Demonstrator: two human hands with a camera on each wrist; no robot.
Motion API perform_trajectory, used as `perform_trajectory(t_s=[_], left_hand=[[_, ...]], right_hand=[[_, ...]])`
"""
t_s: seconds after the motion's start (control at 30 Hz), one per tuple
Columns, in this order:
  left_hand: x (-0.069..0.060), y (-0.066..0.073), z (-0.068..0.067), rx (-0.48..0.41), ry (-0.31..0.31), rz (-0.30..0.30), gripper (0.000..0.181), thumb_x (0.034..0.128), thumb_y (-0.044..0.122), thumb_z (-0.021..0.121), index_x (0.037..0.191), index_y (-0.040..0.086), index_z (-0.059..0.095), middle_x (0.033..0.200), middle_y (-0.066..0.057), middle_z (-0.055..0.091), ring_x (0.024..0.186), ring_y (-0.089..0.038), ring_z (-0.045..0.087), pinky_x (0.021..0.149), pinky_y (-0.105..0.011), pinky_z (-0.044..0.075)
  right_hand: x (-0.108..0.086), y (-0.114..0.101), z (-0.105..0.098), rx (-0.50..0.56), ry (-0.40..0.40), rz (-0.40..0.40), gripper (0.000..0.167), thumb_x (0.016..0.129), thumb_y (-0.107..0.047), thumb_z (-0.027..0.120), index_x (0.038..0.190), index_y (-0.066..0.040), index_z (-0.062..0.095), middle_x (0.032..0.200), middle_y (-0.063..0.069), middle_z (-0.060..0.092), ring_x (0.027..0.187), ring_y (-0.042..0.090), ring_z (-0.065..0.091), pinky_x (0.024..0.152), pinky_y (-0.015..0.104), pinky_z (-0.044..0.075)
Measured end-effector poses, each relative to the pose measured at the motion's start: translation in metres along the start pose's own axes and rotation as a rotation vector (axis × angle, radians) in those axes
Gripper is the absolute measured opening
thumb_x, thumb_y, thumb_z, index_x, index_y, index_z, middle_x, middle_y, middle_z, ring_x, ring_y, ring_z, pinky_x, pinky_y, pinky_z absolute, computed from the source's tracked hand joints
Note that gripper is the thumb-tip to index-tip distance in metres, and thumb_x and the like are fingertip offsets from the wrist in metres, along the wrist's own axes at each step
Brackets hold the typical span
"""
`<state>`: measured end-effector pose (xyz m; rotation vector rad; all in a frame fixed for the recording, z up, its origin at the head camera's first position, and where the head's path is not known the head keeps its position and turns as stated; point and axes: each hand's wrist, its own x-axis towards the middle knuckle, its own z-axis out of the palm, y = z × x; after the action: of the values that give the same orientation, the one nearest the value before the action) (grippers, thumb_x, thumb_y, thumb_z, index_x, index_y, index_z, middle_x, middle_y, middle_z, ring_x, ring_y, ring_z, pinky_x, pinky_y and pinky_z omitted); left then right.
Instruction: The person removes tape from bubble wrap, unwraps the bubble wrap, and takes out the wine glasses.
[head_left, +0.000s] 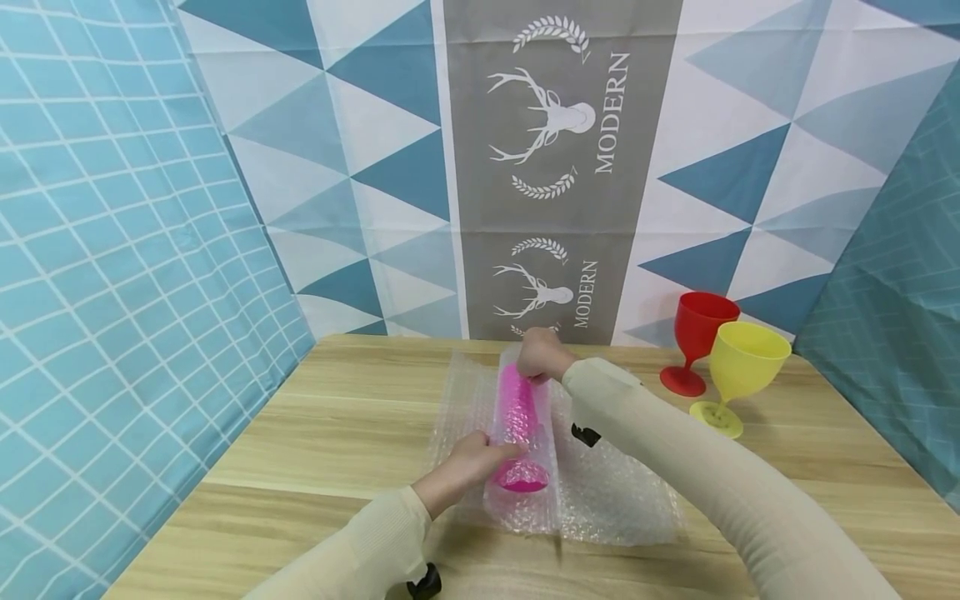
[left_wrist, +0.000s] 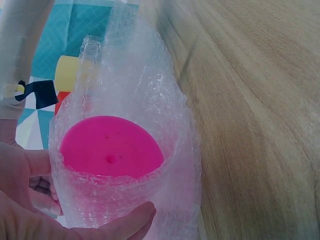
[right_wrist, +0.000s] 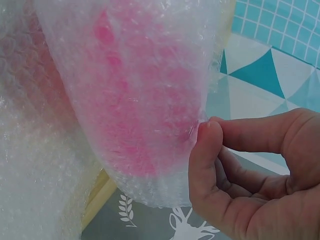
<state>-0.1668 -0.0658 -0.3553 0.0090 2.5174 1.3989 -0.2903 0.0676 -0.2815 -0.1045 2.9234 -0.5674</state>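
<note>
A pink goblet (head_left: 516, 408) lies on its side, rolled in clear bubble wrap (head_left: 622, 492) that spreads to both sides on the table. Its round pink base (left_wrist: 112, 145) shows at the near end of the roll. Near that base my left hand (head_left: 474, 462) holds the wrapped goblet, thumb across the wrap; its other fingers are partly hidden. At the far end my right hand (head_left: 542, 357) pinches the edge of the wrap between thumb and finger, as the right wrist view shows beside the pink cup part (right_wrist: 145, 100).
A red goblet (head_left: 701, 329) and a yellow goblet (head_left: 746, 358) stand upright at the back right of the wooden table (head_left: 337, 417). Behind the table hangs a patterned cloth (head_left: 397, 167), with a blue checked cloth (head_left: 112, 250) on the left.
</note>
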Motion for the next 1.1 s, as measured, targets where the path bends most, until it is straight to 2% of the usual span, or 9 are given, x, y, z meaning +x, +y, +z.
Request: perform_trajectory(t_s=[0.23,0.4,0.47,0.57,0.63,0.73,0.93,1.0,1.1], left_hand=[[0.000,0.000,0.001,0.003,0.007,-0.006,0.073,0.0830,0.042,0.065,0.126,-0.014,0.047,0.119,-0.029,0.059,0.110,-0.045,0.057,0.095,-0.060,0.046],[0.000,0.000,0.001,-0.006,0.001,-0.005,0.075,0.0833,0.044,0.065,0.127,-0.014,0.045,0.120,-0.029,0.058,0.111,-0.046,0.056,0.095,-0.061,0.046],[0.001,0.000,0.001,-0.012,-0.003,-0.003,0.075,0.0835,0.045,0.065,0.127,-0.013,0.046,0.119,-0.027,0.059,0.110,-0.044,0.057,0.095,-0.061,0.046],[0.000,0.000,0.001,-0.016,-0.001,-0.002,0.073,0.0837,0.045,0.064,0.126,-0.012,0.047,0.116,-0.024,0.060,0.107,-0.040,0.058,0.093,-0.059,0.048],[0.000,0.000,0.002,-0.017,0.004,0.002,0.070,0.0838,0.044,0.065,0.123,-0.012,0.049,0.112,-0.022,0.061,0.104,-0.037,0.060,0.091,-0.057,0.049],[-0.001,0.000,0.002,-0.019,0.007,0.008,0.064,0.0837,0.043,0.065,0.117,-0.010,0.053,0.106,-0.019,0.063,0.097,-0.032,0.061,0.087,-0.053,0.051],[-0.002,0.002,0.003,-0.031,0.015,0.026,0.054,0.0837,0.042,0.065,0.107,-0.005,0.056,0.096,-0.014,0.062,0.087,-0.025,0.058,0.076,-0.042,0.052],[-0.002,0.002,0.003,-0.038,0.017,0.032,0.053,0.0838,0.042,0.065,0.106,-0.005,0.056,0.095,-0.014,0.061,0.085,-0.025,0.058,0.073,-0.040,0.052],[-0.003,0.004,0.003,-0.049,0.015,0.038,0.054,0.0841,0.043,0.065,0.108,-0.005,0.055,0.096,-0.015,0.061,0.086,-0.025,0.058,0.075,-0.043,0.053]], right_hand=[[-0.001,0.000,0.001,-0.010,0.019,-0.006,0.024,0.067,0.012,0.043,0.087,0.005,0.054,0.101,0.025,0.063,0.040,0.008,0.051,0.037,0.014,0.043],[-0.003,0.001,-0.001,-0.026,0.039,-0.037,0.039,0.067,0.010,0.047,0.105,0.011,0.056,0.107,0.023,0.062,0.049,0.011,0.051,0.038,0.015,0.042],[-0.005,0.001,-0.002,-0.048,0.051,-0.058,0.040,0.067,0.009,0.049,0.107,0.010,0.057,0.106,0.020,0.062,0.053,0.013,0.050,0.039,0.015,0.041],[-0.007,0.000,-0.005,-0.081,0.068,-0.086,0.018,0.066,0.007,0.051,0.082,0.000,0.055,0.087,0.013,0.059,0.055,0.014,0.049,0.041,0.016,0.041],[-0.008,0.000,-0.007,-0.084,0.070,-0.087,0.015,0.066,0.006,0.051,0.069,-0.008,0.047,0.079,0.008,0.055,0.055,0.014,0.049,0.044,0.017,0.042],[-0.009,0.002,-0.008,-0.080,0.074,-0.080,0.020,0.065,0.006,0.052,0.065,-0.011,0.042,0.077,0.006,0.053,0.058,0.015,0.050,0.050,0.017,0.043],[-0.011,0.005,-0.011,-0.131,0.083,-0.068,0.016,0.066,0.004,0.052,0.066,-0.011,0.045,0.084,0.011,0.061,0.067,0.020,0.053,0.055,0.020,0.042],[-0.012,0.007,-0.013,-0.106,0.085,-0.062,0.017,0.066,0.004,0.051,0.065,-0.012,0.044,0.083,0.010,0.060,0.065,0.019,0.052,0.052,0.021,0.043],[-0.014,0.010,-0.015,-0.054,0.099,-0.067,0.022,0.065,0.005,0.049,0.058,-0.014,0.041,0.071,0.005,0.055,0.056,0.016,0.047,0.048,0.021,0.041]])
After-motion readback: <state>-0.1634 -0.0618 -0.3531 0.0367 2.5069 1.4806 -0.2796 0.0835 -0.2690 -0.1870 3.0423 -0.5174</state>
